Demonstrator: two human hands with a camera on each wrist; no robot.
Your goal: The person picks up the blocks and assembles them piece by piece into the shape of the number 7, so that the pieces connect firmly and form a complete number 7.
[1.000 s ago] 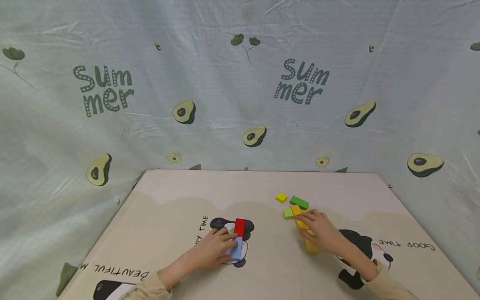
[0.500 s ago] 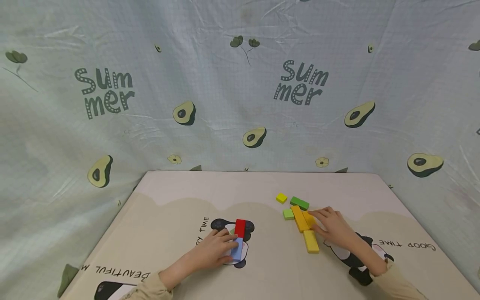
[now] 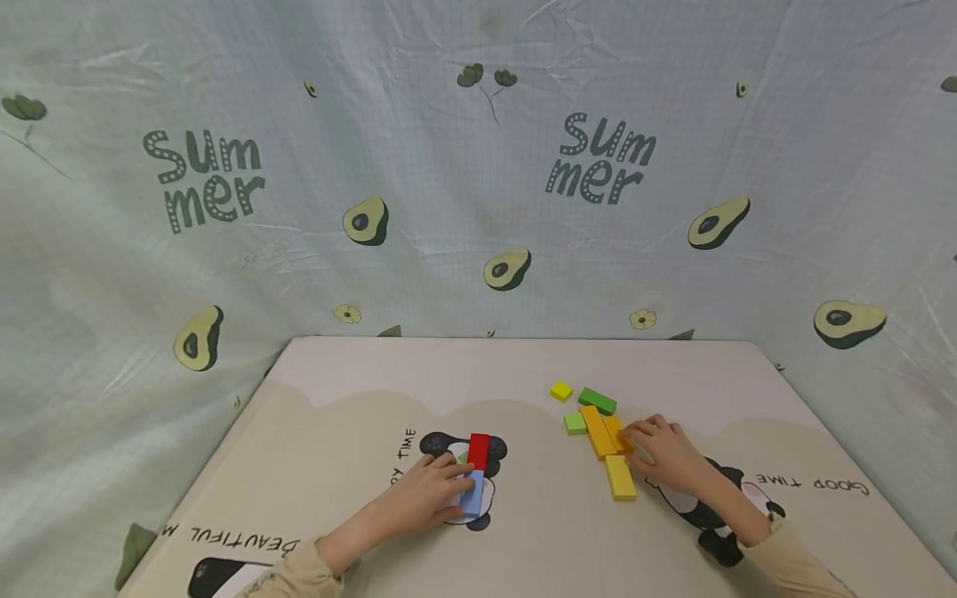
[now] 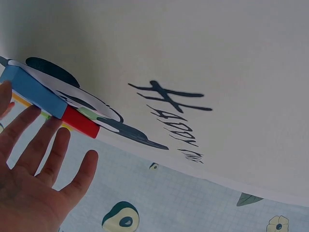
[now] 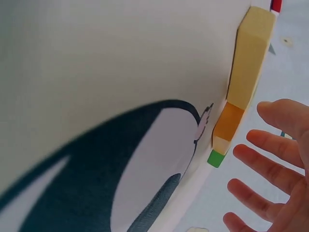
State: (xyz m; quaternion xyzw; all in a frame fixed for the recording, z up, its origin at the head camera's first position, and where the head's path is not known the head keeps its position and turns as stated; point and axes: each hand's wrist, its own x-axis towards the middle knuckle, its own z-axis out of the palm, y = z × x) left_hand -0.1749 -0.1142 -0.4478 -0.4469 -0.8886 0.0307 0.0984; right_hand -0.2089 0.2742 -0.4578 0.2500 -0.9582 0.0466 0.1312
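Left hand: fingers extended and spread, fingertips against the blue block; the left wrist view shows contact along one edge, without a grip round it. The blue block lies flat, end to end with the red block and touching it, the red on the far side. Both sit over a panda print on the table.

Right hand: fingers spread and slightly bent, gripping nothing. Fingertips are at the right edge of the short orange block; whether they touch it cannot be told. The short orange block lies alongside the long orange block, which runs at a slant. The yellow block lies at the near end of this pair.

Remaining blocks: the lime block is just left of the long orange block. The green block lies slantwise at the far end of the latter. The yellow square lies apart, left of the green block.

Surroundings: a second panda print shows partly beneath the right forearm. A cloth printed with avocados and the word SUMMER hangs behind the table
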